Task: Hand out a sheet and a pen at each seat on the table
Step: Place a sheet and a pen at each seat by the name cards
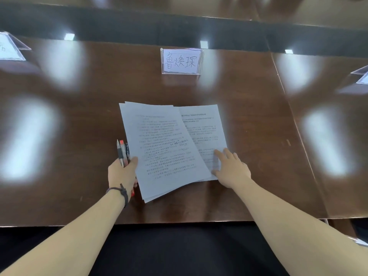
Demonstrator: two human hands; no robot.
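My left hand [122,172] grips a stack of printed sheets [159,148] by its left edge, together with several pens [123,151] that stick up past my thumb. The stack is tilted above the dark wooden table [249,126]. To the right, a single printed sheet [207,128] lies flat on the table, partly under the stack. My right hand [231,168] rests fingers spread on the lower right corner of that sheet. The sheet lies in front of a clear name card holder [181,61] with handwritten characters.
Another name card holder [10,46] stands at the far left and a third [361,76] at the right edge. The table's near edge [179,222] runs across below my hands. Bright ceiling light reflections glare on the glossy tabletop.
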